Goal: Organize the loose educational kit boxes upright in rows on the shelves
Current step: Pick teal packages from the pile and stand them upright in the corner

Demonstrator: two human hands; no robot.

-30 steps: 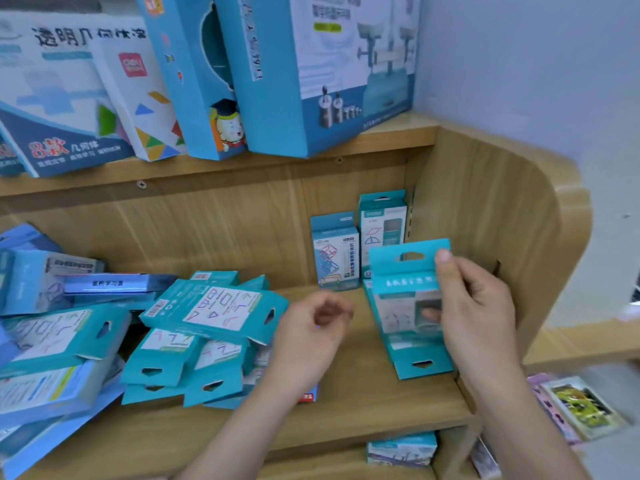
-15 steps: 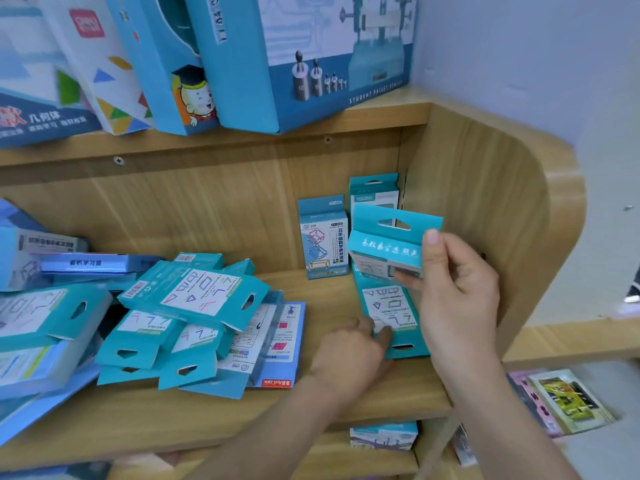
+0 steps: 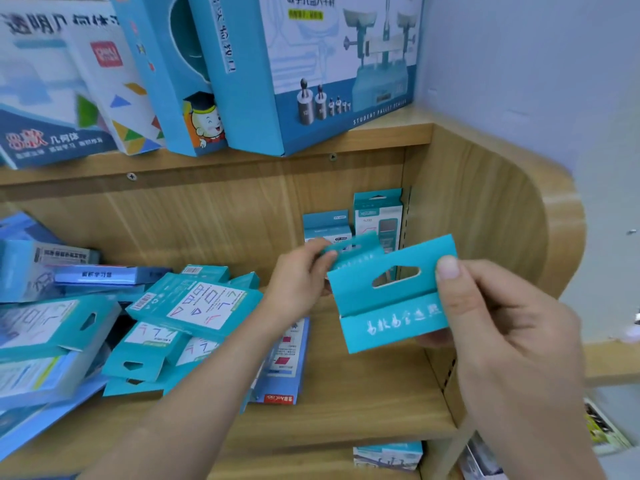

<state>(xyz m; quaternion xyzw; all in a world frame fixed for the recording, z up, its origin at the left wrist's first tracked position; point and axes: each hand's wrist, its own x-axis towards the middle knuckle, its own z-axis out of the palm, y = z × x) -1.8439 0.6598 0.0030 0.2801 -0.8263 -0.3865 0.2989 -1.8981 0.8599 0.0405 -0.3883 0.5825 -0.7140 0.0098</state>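
My right hand (image 3: 498, 327) grips a teal kit box (image 3: 391, 303) by its hang-tab end, held above the middle shelf (image 3: 363, 407) with its top edge facing me. My left hand (image 3: 298, 278) pinches a second teal kit box (image 3: 353, 249) just behind and to the left of the first. Two small kit boxes (image 3: 377, 216) stand upright against the back panel at the shelf's right corner. A loose pile of teal kit boxes (image 3: 187, 306) lies flat and overlapping on the left half of the shelf.
Large blue boxes (image 3: 311, 71) lean on the upper shelf. The curved wooden side panel (image 3: 485, 237) closes the shelf on the right. Another box (image 3: 388, 453) sits on the lower shelf. Printed packets (image 3: 602, 431) lie at the far right, low down.
My left hand has lifted a teal box off the shelf, where it lay flat half a second ago. My right hand has brought its box closer to me and tipped it.
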